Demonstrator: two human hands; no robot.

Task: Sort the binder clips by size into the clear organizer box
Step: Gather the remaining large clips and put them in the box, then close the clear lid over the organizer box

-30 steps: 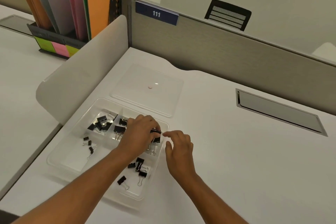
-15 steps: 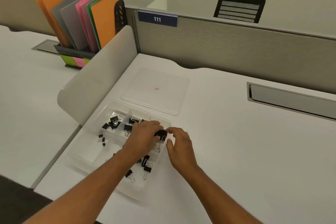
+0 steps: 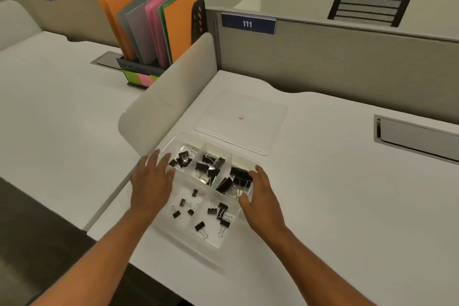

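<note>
1. While both hands flank it, the box (image 3: 198,243) sits near the desk's (image 3: 335,206) left front corner, its clear lid (image 3: 248,131) lying flat just behind it.
2. Left hand (image 3: 151,181): fingers spread and nearly straight over the box's left rim, somewhat blurred; it holds nothing, and whether it touches the rim cannot be told.
3. Right hand (image 3: 258,196): fingers loosely curved against the box's right wall, thumb at the wall's near part; it appears to steady the box, with no clip pinched.
4. Clips lie in five compartments. Back row: a small heap at left (image 3: 182,159), medium clips (image 3: 208,169) in the middle, large clips (image 3: 236,179) at right. Front row: tiny clips (image 3: 183,206) scattered at left, small-to-medium clips (image 3: 218,213) at right.
5. No loose clips show on the desk, so the sorting looks nearly or wholly done.
6. Handling, by judgement: each clip is light, stiff sprung steel; the smooth black body may slip, and the wire handles tangle in a heap. Best pinched across the black body's flat sides, or lifted by one wire loop.
7. The box is thin, light plastic, likely to slide on the smooth desk; grip it at opposite walls and keep it level.
8. File holder (image 3: 154,32) with coloured folders stands on the neighbouring desk, beyond the curved divider (image 3: 169,107).
</note>
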